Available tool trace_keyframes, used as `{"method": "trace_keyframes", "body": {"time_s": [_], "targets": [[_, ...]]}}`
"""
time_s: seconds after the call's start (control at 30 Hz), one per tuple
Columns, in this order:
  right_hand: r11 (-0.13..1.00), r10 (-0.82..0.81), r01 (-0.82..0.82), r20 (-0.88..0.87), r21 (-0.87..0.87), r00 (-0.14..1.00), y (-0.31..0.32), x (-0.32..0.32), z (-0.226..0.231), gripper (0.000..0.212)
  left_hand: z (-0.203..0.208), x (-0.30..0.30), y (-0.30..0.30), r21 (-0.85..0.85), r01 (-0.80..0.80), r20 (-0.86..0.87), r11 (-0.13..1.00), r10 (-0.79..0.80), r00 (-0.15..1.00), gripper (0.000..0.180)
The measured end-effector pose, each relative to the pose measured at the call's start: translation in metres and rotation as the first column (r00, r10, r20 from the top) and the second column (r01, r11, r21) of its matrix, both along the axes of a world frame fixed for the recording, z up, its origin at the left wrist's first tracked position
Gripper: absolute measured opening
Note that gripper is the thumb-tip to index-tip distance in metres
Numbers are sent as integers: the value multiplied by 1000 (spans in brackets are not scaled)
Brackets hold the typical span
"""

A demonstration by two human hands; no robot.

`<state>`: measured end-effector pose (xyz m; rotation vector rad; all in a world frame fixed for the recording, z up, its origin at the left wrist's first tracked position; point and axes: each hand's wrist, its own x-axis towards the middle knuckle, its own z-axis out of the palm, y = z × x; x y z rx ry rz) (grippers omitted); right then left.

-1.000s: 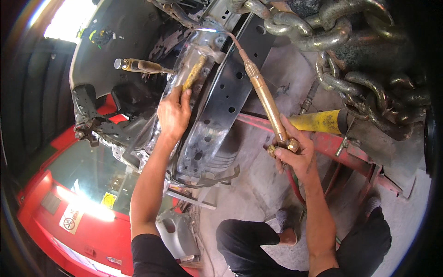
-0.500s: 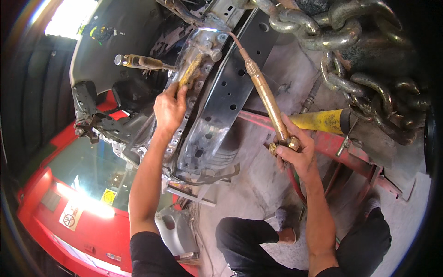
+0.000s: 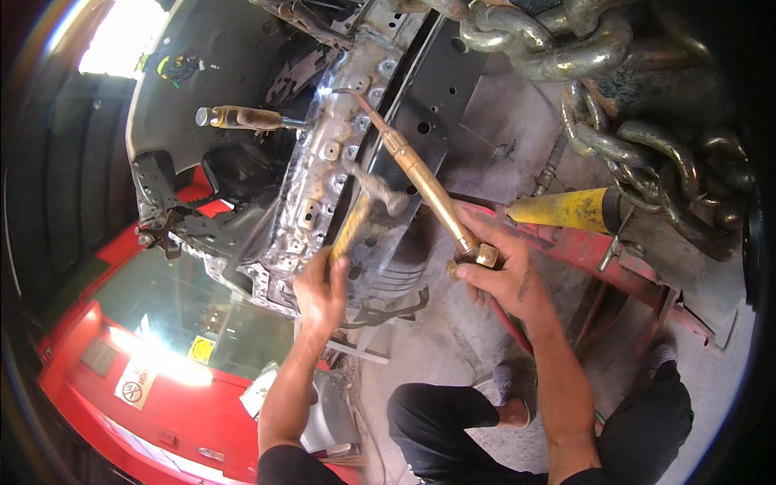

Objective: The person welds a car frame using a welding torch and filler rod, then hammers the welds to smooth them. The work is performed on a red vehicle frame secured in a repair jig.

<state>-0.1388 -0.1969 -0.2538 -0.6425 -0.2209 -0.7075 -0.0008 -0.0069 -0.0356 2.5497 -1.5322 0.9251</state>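
My left hand (image 3: 321,293) is closed round the yellow handle of a hammer (image 3: 353,226). Its metal head, slightly blurred, hangs over the edge of the dark steel rail. In my right hand (image 3: 503,271) is a brass gas torch (image 3: 428,186), gripped near its valve knobs, with a hose running down from it. The torch's bent copper tip reaches the spot-marked bare metal panel (image 3: 327,153), where a bright bluish glow shows at the edge. A screwdriver-like tool with a worn yellowish handle (image 3: 242,118) sticks out from the panel's left side.
Heavy steel chains (image 3: 594,48) hang at the upper right, above a yellow cylinder (image 3: 562,208) and a red metal frame (image 3: 647,291). A perforated dark rail (image 3: 432,121) runs beside the panel. At lower left stands a red vehicle part (image 3: 186,420); a grey plastic container (image 3: 331,412) is on the floor.
My left hand has drawn the hammer down and right, off the panel. The torch has shifted left and down, its tip and the glow now lower along the panel's edge.
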Motion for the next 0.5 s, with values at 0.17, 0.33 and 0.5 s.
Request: {"method": "trace_keyframes", "body": {"time_s": [0.17, 0.33, 0.5], "targets": [[998, 42, -43, -47, -37, 998, 6, 3, -1, 78, -31, -31, 44, 3, -108, -174, 994, 107, 979, 33], [999, 35, -35, 10, 21, 999, 12, 6, 1, 78, -57, -46, 79, -38, -80, -279, 996, 66, 958, 28], [998, 64, -64, -7, 22, 998, 16, 4, -1, 77, -76, -53, 102, -11, -113, -334, 994, 103, 937, 30]]}}
